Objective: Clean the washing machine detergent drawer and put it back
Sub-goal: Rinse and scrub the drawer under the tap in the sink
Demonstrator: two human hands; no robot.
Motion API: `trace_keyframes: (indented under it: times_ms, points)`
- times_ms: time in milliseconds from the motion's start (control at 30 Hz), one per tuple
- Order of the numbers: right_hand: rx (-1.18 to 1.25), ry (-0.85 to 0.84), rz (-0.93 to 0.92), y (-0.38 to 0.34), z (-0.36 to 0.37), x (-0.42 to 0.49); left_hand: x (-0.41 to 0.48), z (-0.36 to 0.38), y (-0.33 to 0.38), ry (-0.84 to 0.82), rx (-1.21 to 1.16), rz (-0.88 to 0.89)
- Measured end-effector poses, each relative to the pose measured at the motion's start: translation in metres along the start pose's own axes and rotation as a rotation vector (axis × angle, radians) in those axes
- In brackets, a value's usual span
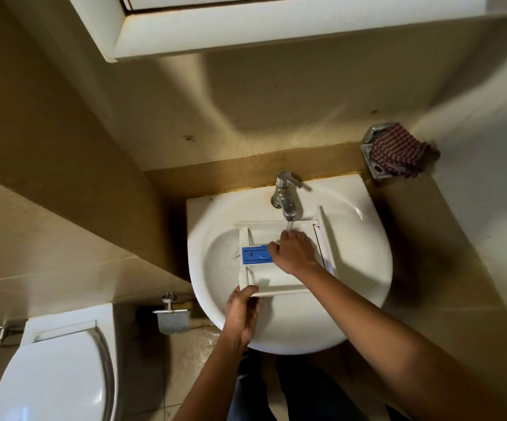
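Observation:
The white detergent drawer (276, 281) lies across the white basin (361, 256), under the chrome tap (285, 196), which runs water into its far compartment. A blue insert (255, 254) sits in its left middle section. My left hand (243, 314) grips the drawer's near edge at the left corner. My right hand (293, 252) rests inside the drawer just below the water stream, fingers bent down onto the plastic beside the blue insert; whether it holds anything is hidden.
A red-and-white checked cloth (398, 151) hangs on a metal holder on the right wall. A toilet (54, 372) stands at the lower left, with a paper holder (173, 317) beside it. A white cabinet (246, 25) overhangs above. The floor under the basin is wet.

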State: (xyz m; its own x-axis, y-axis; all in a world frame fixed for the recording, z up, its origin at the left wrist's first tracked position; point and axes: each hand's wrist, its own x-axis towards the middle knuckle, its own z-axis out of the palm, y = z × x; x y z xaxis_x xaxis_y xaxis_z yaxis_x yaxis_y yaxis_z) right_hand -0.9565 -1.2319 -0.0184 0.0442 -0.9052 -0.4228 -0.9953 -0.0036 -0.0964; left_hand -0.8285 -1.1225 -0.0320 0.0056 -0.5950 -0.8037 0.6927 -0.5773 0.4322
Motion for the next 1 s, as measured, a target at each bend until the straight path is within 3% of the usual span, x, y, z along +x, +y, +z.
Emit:
trace_keyframes:
  times_ms: [100,233,300,533,667,867,933,1000]
  points:
    - [0.076,-0.005,0.008,-0.012,-0.004,0.003,0.001,0.0,-0.002,-0.007,-0.024,0.003]
    - [0.244,-0.111,-0.288,-0.02,-0.008,-0.003,0.0,0.0,-0.003,-0.013,-0.034,0.015]
    - [0.355,-0.161,-0.348,-0.011,-0.009,-0.007,-0.001,-0.001,-0.004,-0.012,-0.037,0.023]
    - [0.136,0.117,-0.043,0.026,-0.004,-0.003,-0.001,0.003,0.0,-0.015,-0.051,0.031]
    - [0.16,0.035,-0.004,-0.01,-0.007,0.002,-0.001,0.004,0.0,-0.029,-0.036,0.039]
    - [0.349,-0.111,-0.27,-0.021,-0.005,-0.008,-0.003,-0.003,0.002,-0.049,-0.019,0.015]
    - [0.414,-0.088,-0.218,-0.005,-0.005,-0.004,-0.004,-0.001,0.003,-0.064,-0.006,0.013]
    - [0.293,0.004,-0.11,0.012,-0.008,0.0,-0.004,0.0,0.006,-0.062,-0.003,0.018]
